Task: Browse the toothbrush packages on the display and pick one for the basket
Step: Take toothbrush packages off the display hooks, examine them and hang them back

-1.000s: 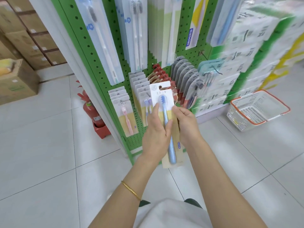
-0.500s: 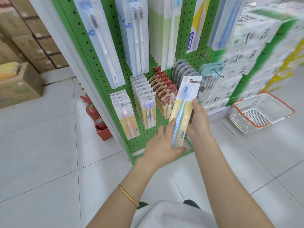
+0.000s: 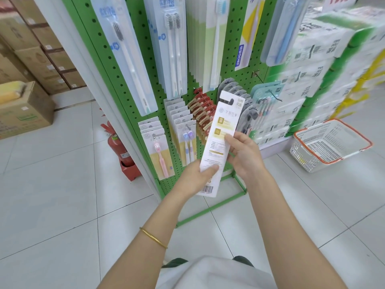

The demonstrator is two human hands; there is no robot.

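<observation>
Toothbrush pkg (image 3: 220,140) is up in both hands in front of the lower rows of the green pegboard display (image 3: 114,80), plain printed back toward the camera, barcode at the btm, hang-hole at the top. It sits tilted, top end leaning to the right. L hand (image 3: 195,178) grips the lower part: thumb curled across the printed face just above the barcode, the other fingers behind the card and out of sight. R hand (image 3: 243,155) pinches the right edge about mid-height, thumb flat on the face by the yellow block, fingers wrapped behind. So the pkg runs between the two grips, top third sticking up free above the R hand, btm end poking out below the L hand. Gold bracelet (image 3: 153,237) on the L wrist. White basket (image 3: 300,153) w/ orange rim stands on the floor tiles to the right, well apart from the pkg. Red fire extinguisher (image 3: 118,147) stands left of the display.
</observation>
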